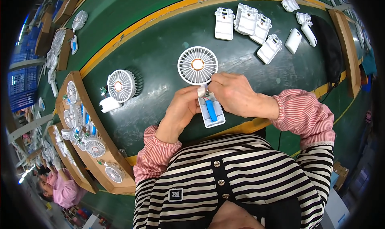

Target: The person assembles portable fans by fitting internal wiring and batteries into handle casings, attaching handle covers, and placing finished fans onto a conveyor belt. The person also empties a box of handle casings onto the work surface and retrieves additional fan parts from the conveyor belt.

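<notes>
A white handheld fan [197, 65] with a round grille and a copper-coloured ring lies in front of me, its head pointing away. Its handle shell [217, 109] lies open toward me and shows a blue battery cell [211, 110] inside. My left hand [180, 108] is closed around the neck and the left side of the handle. At the neck joint, the fingers of my right hand [232, 93] are pinched together. Whatever small part they may hold is hidden behind the fingers.
Another fan [121, 86] with its handle stands to the left. A cardboard box [116, 164] at the left holds several fans. Several white shell pieces [246, 20] lie at the far right, near a black cloth [327, 48]. Another person [66, 187] sits at the lower left.
</notes>
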`<control>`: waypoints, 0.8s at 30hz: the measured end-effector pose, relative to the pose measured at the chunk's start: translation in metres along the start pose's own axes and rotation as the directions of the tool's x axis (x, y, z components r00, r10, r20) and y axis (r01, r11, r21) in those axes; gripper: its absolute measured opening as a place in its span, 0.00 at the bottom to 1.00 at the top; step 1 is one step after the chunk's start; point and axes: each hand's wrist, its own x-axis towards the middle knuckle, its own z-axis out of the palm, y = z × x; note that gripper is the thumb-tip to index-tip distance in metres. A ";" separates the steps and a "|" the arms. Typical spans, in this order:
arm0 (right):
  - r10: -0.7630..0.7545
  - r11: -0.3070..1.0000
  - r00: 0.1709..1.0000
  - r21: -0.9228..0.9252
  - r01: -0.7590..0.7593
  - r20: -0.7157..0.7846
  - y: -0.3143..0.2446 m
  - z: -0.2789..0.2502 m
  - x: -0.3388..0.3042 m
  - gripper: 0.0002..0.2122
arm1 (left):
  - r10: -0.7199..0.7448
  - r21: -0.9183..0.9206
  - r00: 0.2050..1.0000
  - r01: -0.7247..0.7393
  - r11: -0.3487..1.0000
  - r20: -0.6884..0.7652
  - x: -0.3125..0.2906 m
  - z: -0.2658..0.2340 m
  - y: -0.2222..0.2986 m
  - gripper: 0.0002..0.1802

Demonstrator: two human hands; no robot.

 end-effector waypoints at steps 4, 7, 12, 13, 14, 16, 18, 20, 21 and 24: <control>-0.018 1.000 0.999 -0.024 0.017 -0.046 -0.001 0.003 -0.002 0.06 | -0.006 0.100 1.000 0.008 0.995 -0.019 0.002 0.000 -0.006 0.13; -0.043 0.997 0.996 -0.062 0.039 -0.077 -0.001 0.011 -0.005 0.07 | 0.024 0.117 0.995 -0.013 0.993 -0.096 -0.001 0.001 -0.009 0.11; -0.043 0.999 0.999 0.025 0.042 0.027 0.003 0.009 0.003 0.05 | 0.171 0.144 0.976 -0.151 0.978 -0.132 -0.007 0.004 -0.017 0.10; 0.038 0.997 0.978 0.059 -0.052 0.205 0.012 0.001 0.007 0.05 | 0.199 0.139 0.968 -0.179 0.974 -0.153 -0.005 0.003 -0.019 0.10; 0.116 0.983 0.985 0.128 -0.132 0.127 0.019 -0.010 0.015 0.06 | 0.229 0.133 0.957 -0.208 0.969 -0.177 -0.005 0.001 -0.021 0.11; 0.102 0.952 0.950 -0.249 -0.179 -0.297 0.031 -0.019 0.037 0.12 | 0.254 0.101 0.950 -0.239 0.966 -0.180 -0.009 -0.002 -0.016 0.11; 0.088 0.837 0.916 -0.469 -0.281 -0.391 0.045 -0.023 0.055 0.19 | 0.274 0.082 0.952 -0.264 0.961 -0.140 -0.012 -0.006 -0.011 0.11; 0.045 0.762 0.914 -0.578 -0.293 -0.403 0.061 -0.012 0.064 0.20 | 0.269 0.089 0.952 -0.258 0.962 -0.146 -0.010 -0.007 -0.011 0.13; 0.039 0.764 0.917 -0.579 -0.284 -0.398 0.065 -0.007 0.064 0.20 | 0.250 0.092 0.959 -0.239 0.967 -0.136 -0.010 -0.007 -0.011 0.14; 0.111 0.667 0.932 -0.669 -0.328 -0.346 0.070 0.004 0.065 0.19 | 0.250 0.098 0.961 -0.239 0.966 -0.118 -0.011 -0.009 -0.012 0.13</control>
